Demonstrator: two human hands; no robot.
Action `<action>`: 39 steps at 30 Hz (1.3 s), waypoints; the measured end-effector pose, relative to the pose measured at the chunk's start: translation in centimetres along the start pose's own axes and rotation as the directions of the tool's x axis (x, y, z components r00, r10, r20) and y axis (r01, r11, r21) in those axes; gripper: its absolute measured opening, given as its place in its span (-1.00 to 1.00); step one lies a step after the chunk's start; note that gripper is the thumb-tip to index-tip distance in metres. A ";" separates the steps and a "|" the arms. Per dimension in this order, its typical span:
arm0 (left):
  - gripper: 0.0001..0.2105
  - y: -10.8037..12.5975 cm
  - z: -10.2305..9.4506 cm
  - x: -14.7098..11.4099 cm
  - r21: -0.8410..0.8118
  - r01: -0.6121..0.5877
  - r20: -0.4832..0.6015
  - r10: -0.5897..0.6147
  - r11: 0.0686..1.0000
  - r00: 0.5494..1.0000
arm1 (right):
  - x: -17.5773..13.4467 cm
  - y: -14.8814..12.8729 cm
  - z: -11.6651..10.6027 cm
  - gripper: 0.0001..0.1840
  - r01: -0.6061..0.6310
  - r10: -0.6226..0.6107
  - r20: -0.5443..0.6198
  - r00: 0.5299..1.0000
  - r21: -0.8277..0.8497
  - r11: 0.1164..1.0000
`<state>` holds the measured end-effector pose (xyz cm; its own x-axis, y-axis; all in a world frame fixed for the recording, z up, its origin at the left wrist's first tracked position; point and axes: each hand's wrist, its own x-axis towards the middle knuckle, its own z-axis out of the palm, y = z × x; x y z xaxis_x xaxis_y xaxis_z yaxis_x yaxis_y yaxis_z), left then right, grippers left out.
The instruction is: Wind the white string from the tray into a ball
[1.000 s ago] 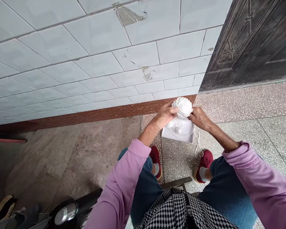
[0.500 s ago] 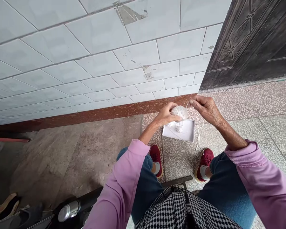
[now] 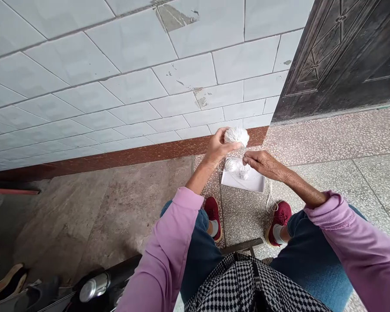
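Note:
A ball of white yarn [image 3: 236, 136] sits in the grip of my left hand [image 3: 218, 149], fingers behind it and thumb across its lower side. Just below and to the right, my right hand [image 3: 261, 164] is closed in a pinch, with a strand of yarn seeming to run from its fingertips up to the ball. Beneath both hands a shallow white box [image 3: 243, 185] lies on the floor. Inside it are two smaller balls of white yarn, one larger [image 3: 232, 164] and one small [image 3: 245, 173]. Loose yarn [image 3: 270, 196] trails over the box's right side onto the floor.
A tiled wall [image 3: 133, 89] with a red-brown base stands ahead, and a dark carved door [image 3: 347, 65] is at the right. My red shoes [image 3: 213, 219] flank the box. A metal flask [image 3: 95, 287] and dark shoes [image 3: 8, 279] are at lower left.
My left hand has lifted the yarn ball up and slightly left. My right hand has swung down and left, from right of the ball to just below it.

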<state>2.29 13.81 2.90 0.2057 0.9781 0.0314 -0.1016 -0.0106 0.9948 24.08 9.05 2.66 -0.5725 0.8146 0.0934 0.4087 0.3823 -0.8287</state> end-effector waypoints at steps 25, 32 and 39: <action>-0.35 -0.3 0.3 -0.3 -0.049 0.032 0.006 -0.031 0.998 0.999 | 0.1 -0.5 -0.9 -0.51 0.058 -0.058 -0.003 0.998 0.057 0.997; -0.43 -0.7 -0.5 -0.9 0.272 0.078 0.270 -0.154 0.959 0.950 | -0.2 -1.2 -4.0 -0.36 0.043 -0.003 -0.159 0.987 0.252 0.967; -0.22 0.3 0.2 -2.1 -0.085 0.279 0.509 -0.199 0.957 0.838 | -0.2 0.1 -4.4 -0.29 -0.007 0.054 -0.120 0.991 0.359 0.933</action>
<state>2.03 11.75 3.18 0.6876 0.7157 -0.1223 -0.1223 0.2802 0.9521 27.32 10.88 5.03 -0.4605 0.8803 0.1142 0.1300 0.1941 -0.9723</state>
